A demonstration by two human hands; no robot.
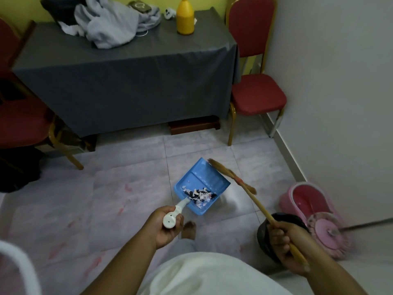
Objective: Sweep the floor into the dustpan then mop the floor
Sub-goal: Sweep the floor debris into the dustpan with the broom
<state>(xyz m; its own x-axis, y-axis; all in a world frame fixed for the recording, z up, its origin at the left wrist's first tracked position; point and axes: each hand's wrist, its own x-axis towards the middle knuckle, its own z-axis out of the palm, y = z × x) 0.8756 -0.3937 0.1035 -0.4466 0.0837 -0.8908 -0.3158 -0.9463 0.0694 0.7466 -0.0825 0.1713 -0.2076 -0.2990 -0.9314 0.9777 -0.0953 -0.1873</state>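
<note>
A blue dustpan (pixel 204 182) is held off the tiled floor (pixel 127 167), tilted toward me, with paper scraps (pixel 200 196) heaped at its near end. My left hand (pixel 168 226) grips its white handle. My right hand (pixel 287 241) holds a wooden-handled broom (pixel 240 182) whose bristle tip touches the dustpan's far right edge. A pink mop head (pixel 327 233) lies on the floor at the right, beside a pink mop bucket (pixel 306 199).
A grey-clothed table (pixel 127 81) with clothes and a yellow bottle (pixel 185 17) stands ahead. Red chairs (pixel 255 81) flank it. A white wall (pixel 340 81) closes the right side. A dark bin (pixel 268 228) sits under my right hand. Reddish smears mark the tiles.
</note>
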